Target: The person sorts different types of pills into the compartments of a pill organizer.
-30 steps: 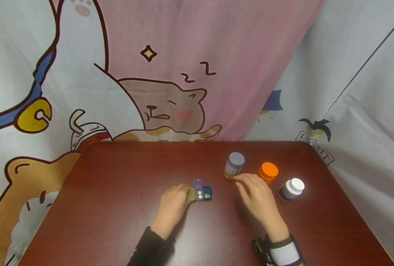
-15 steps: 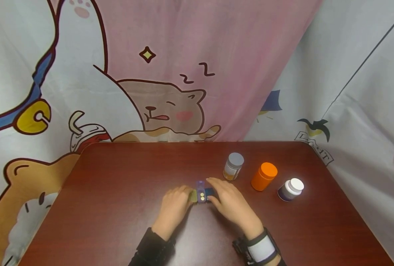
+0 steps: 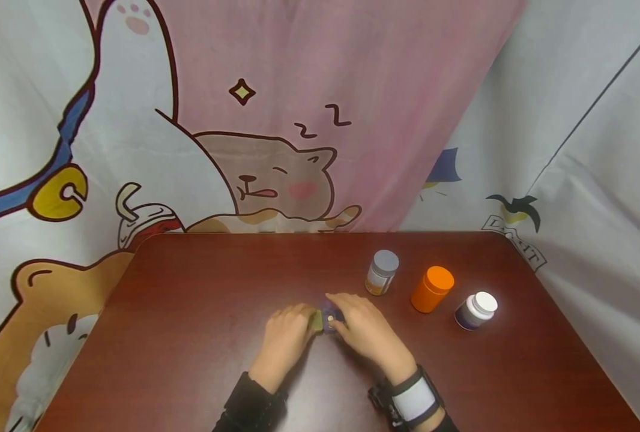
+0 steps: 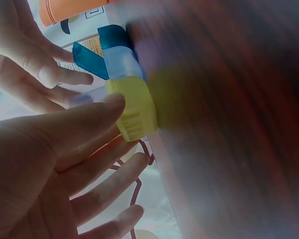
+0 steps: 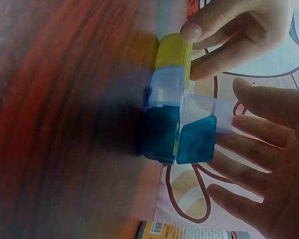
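As the left hand [image 3: 287,330] pinches the pill box [image 3: 317,322] mid-frame, the right hand [image 3: 367,329] (fingers loosely extended!) hovers by raised lids [image 5: 197,140].

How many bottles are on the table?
3, all to the right of the pill box: a gray-capped bottle nearest it, an orange bottle in the middle, a white-capped bottle farthest right. None look hidden.

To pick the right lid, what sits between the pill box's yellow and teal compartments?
Right wrist view: a translucent purple compartment lies between the yellow compartment and the teal compartment.
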A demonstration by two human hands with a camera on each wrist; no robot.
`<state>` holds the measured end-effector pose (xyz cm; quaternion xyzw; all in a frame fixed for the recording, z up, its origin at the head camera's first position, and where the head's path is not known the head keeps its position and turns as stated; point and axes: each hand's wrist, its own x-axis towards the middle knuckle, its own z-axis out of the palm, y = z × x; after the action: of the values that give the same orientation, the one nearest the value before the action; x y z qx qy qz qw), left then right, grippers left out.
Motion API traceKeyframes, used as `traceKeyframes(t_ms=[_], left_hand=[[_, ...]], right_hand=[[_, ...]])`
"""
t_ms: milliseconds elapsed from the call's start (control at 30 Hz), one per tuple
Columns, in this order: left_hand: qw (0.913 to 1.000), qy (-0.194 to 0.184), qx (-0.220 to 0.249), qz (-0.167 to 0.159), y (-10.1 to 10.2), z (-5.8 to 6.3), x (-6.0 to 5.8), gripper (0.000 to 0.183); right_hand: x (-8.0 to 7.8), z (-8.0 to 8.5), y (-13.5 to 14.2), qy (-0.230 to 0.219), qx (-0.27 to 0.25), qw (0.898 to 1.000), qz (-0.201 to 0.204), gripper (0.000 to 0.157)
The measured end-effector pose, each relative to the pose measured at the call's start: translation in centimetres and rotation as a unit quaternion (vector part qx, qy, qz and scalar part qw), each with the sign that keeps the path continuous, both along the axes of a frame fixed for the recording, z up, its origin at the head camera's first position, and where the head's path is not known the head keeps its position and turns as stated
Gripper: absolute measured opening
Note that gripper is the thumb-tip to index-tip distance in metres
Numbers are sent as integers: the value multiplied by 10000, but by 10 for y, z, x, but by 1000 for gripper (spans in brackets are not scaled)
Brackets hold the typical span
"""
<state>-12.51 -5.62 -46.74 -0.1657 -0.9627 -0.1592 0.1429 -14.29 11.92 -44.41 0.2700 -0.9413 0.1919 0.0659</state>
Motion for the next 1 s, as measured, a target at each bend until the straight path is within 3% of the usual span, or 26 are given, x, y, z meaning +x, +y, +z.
traceKeyframes(t_ms=[367, 1000], left_hand=[[9999, -46, 30, 89, 1, -2, -1, 28], [9994, -274, 220, 79, -1, 2, 0, 31]], right_hand=[[11, -2, -5, 200, 394, 9989, 171, 42], [30, -3, -13, 54, 927, 9957, -65, 30]])
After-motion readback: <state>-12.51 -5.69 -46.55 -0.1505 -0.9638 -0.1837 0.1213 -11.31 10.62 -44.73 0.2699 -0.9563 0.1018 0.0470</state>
